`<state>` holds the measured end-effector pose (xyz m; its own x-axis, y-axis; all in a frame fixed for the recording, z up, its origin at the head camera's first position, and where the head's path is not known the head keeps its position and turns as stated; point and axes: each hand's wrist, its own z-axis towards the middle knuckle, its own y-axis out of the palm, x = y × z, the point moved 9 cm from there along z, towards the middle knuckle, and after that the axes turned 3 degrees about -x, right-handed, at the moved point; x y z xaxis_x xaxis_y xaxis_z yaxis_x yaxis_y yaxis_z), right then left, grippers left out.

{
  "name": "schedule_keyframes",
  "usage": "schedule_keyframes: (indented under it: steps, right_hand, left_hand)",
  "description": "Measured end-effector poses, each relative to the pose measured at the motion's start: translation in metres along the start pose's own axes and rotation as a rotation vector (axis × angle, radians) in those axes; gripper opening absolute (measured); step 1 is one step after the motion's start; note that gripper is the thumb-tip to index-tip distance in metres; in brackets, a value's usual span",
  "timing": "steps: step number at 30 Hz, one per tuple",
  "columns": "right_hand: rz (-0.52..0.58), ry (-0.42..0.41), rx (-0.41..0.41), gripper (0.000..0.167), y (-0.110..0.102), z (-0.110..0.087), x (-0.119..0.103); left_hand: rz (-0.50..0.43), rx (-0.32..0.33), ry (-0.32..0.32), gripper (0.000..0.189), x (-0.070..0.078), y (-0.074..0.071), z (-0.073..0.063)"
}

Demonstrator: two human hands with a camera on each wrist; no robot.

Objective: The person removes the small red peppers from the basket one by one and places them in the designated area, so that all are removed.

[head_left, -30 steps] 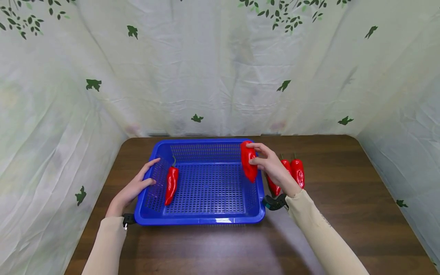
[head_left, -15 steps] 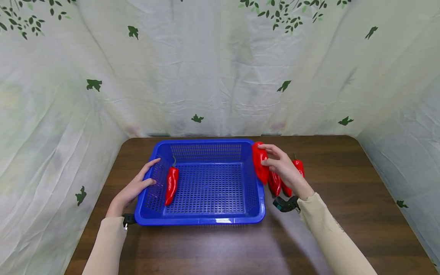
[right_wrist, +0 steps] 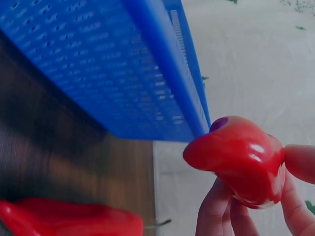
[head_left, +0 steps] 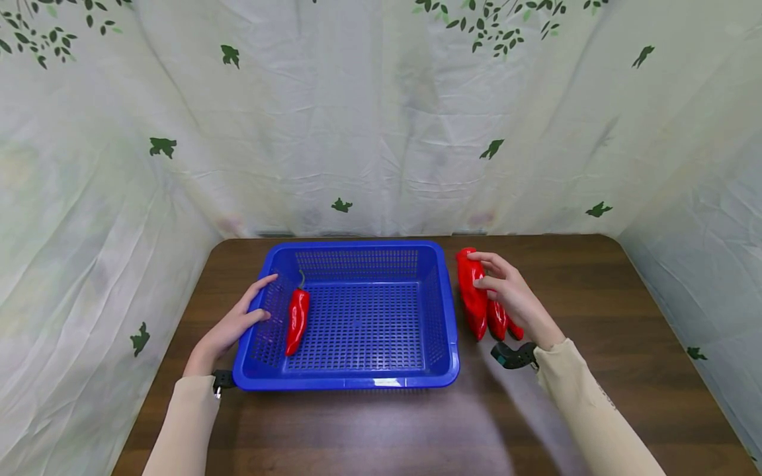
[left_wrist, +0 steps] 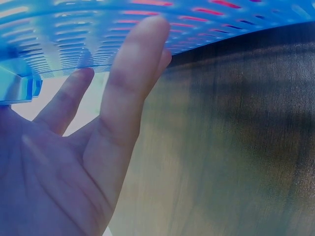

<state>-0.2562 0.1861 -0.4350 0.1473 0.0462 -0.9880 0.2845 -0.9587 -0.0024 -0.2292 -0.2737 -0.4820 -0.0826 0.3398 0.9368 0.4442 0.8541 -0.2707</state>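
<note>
My right hand (head_left: 508, 291) pinches a large red pepper (head_left: 471, 291) between thumb and fingers, just beyond the right wall of the blue plastic basket (head_left: 357, 383). The right wrist view shows this pepper end-on, its tip toward the camera. At the basket's left side rests my left hand (head_left: 235, 320), with thumb and forefinger over the rim. In the left wrist view its fingers (left_wrist: 125, 83) lie straight against the slotted outer wall. Another red pepper (head_left: 297, 320) with a green stem lies inside the basket, near its left end.
On the brown wooden table (head_left: 357, 436), right of the basket, more red peppers (head_left: 497, 318) lie partly hidden behind my right hand. One red pepper (right_wrist: 74, 219) shows low in the right wrist view. A pale leaf-patterned cloth (head_left: 381, 119) hangs behind and on both sides.
My right hand has carried the red pepper rightward, from over the basket's right end to outside its wall. The left hand and the pepper in the basket have stayed put.
</note>
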Motion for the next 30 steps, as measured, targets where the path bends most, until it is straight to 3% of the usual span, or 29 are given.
schedule_keyframes:
  steps: [20,30]
  right_hand:
    - [-0.012,0.021,0.054,0.043,-0.043,-0.018,0.016]
    - [0.086,-0.060,0.088,0.039,-0.075,-0.030,0.019]
  left_hand:
    - [-0.012,0.007,0.006,0.069,-0.001,-0.001,0.001]
    - [-0.005,0.009,-0.002,0.069,-0.002,-0.001,0.000]
